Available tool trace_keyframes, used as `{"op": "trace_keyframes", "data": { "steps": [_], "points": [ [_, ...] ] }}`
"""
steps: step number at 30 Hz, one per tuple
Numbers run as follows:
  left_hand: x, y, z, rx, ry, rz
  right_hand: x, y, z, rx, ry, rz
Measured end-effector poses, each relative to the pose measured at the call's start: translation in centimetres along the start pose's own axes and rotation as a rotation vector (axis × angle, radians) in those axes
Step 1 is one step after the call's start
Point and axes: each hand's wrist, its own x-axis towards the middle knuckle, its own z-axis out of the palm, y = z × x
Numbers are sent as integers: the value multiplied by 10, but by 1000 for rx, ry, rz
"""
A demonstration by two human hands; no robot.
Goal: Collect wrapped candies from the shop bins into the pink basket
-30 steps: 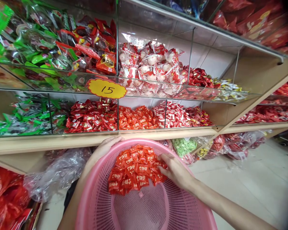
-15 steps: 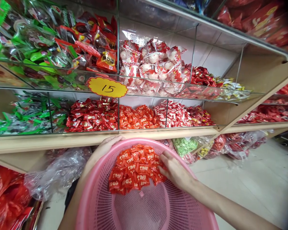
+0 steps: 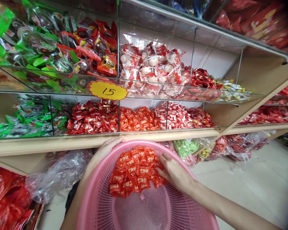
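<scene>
A pink plastic mesh basket [image 3: 98, 204] is tipped toward me in front of the shelves. A heap of orange wrapped candies [image 3: 133, 171] lies against its far wall. My left hand [image 3: 105, 149] grips the basket's far rim from outside, fingers curled over the edge. Inside the basket, my right hand [image 3: 172, 172] has its fingertips dug into the right side of the candy heap, fingers bent on the wrappers.
Glass-divided shelf bins hold matching orange candies [image 3: 136, 118], red candies [image 3: 92, 116], green-wrapped sweets [image 3: 26, 118] and white-and-red packs [image 3: 148, 68]. A yellow price tag "15" [image 3: 108, 90] hangs on the upper glass. Plastic bags [image 3: 60, 174] lie under the wooden shelf edge [image 3: 50, 143].
My right hand has slid slightly left and deeper into the candy heap. The view has tilted a little; the basket and left hand stay put.
</scene>
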Motion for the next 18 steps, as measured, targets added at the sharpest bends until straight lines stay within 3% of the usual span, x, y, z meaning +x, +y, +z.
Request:
{"op": "trace_keyframes", "data": {
  "steps": [4, 9, 11, 14, 18],
  "points": [
    [3, -4, -3, -13, -65, 4, 21, -6, -38, -58, 94, 1],
    [5, -6, -4, -26, -71, 4, 88, -9, -78, -30, 227, -68],
    [5, -5, -3, -18, -77, 15, 119, -7, -80, -25, 206, -86],
    [3, -3, -3, 2, -84, 34, 157, -4, -72, 39, 59, 2],
    [2, -2, -2, 31, -88, 33, 180, -3, -57, 112, -81, 109]
  ]
}}
